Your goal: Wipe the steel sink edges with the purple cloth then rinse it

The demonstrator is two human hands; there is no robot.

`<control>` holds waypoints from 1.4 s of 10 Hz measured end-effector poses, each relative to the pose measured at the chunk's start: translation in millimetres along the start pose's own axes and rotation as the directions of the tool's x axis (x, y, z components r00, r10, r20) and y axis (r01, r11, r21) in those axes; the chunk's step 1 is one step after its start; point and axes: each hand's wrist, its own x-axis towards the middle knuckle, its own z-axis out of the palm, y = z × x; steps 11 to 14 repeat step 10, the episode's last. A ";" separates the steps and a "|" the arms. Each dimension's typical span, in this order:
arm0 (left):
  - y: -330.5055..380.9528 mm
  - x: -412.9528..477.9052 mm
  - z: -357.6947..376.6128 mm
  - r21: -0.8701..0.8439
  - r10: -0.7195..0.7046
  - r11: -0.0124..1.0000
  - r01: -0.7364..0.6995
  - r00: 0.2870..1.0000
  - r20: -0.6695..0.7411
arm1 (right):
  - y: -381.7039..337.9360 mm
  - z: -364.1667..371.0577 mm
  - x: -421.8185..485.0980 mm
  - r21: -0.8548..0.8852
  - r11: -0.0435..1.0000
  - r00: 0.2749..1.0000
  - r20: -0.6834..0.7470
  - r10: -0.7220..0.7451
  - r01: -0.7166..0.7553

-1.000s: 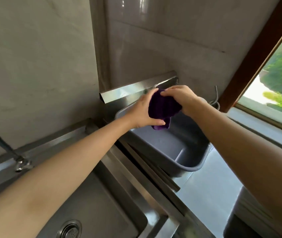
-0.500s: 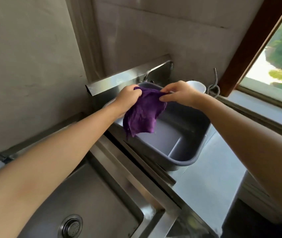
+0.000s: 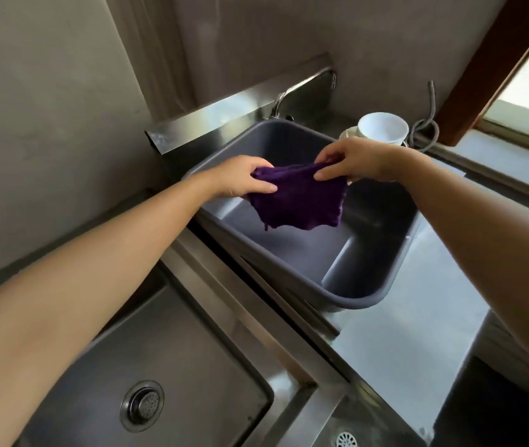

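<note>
The purple cloth (image 3: 298, 201) hangs spread out above a grey plastic tub (image 3: 369, 282). My left hand (image 3: 240, 180) pinches its upper left corner. My right hand (image 3: 353, 161) pinches its upper right corner, so the cloth is stretched between both hands. The steel sink (image 3: 166, 359) with a round drain (image 3: 142, 404) lies at the lower left. Its steel edge (image 3: 256, 321) runs diagonally between the sink and the tub.
A faucet (image 3: 302, 88) stands on the steel backsplash behind the tub. White cups (image 3: 381, 129) and a grey cord (image 3: 424, 127) sit at the back right near the window frame. A steel counter (image 3: 418, 333) with a small drain (image 3: 346, 440) extends right.
The cloth was bunched between both hands near the backsplash; it has been opened and stretched flat between them, lower over the tub. The view has tilted downward.
</note>
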 end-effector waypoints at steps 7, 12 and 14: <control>-60.2 54.7 20.2 0.468 -0.595 0.693 0.547 0.801 -0.055 | 51.6 124.5 80.3 -0.598 0.800 0.998 0.001 0.058 -0.046; -26.2 24.2 -13.1 0.477 -0.593 0.742 0.470 0.793 0.140 | -18.3 90.3 64.4 -0.668 0.737 0.871 0.295 0.392 -0.106; -26.2 24.2 -13.1 0.477 -0.593 0.742 0.470 0.793 0.140 | -18.3 90.3 64.4 -0.668 0.737 0.871 0.295 0.392 -0.106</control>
